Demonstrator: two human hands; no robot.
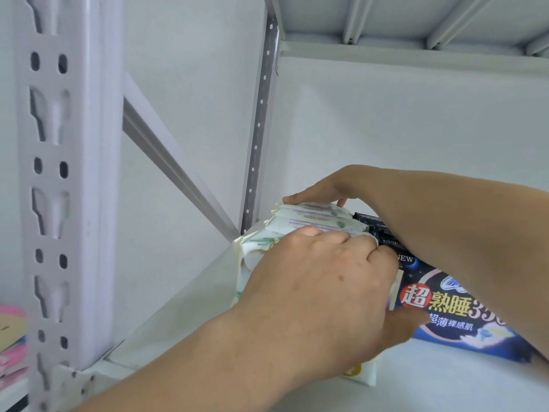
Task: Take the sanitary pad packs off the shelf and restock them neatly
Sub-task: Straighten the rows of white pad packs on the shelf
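Several white sanitary pad packs with a green leaf print stand side by side at the back left of the white shelf. My left hand covers the front pack, its fingers curled over the packs' top edge and its thumb against a dark blue pad pack. That blue pack lies to the right, with other dark packs behind it. My right hand reaches across from the right and grips the rear top of the white packs. Much of the white packs is hidden by my hands.
A perforated white upright post stands close at the left, with a diagonal brace running back to the rear post. The underside of the upper shelf is overhead. Pink packs show at the far left edge.
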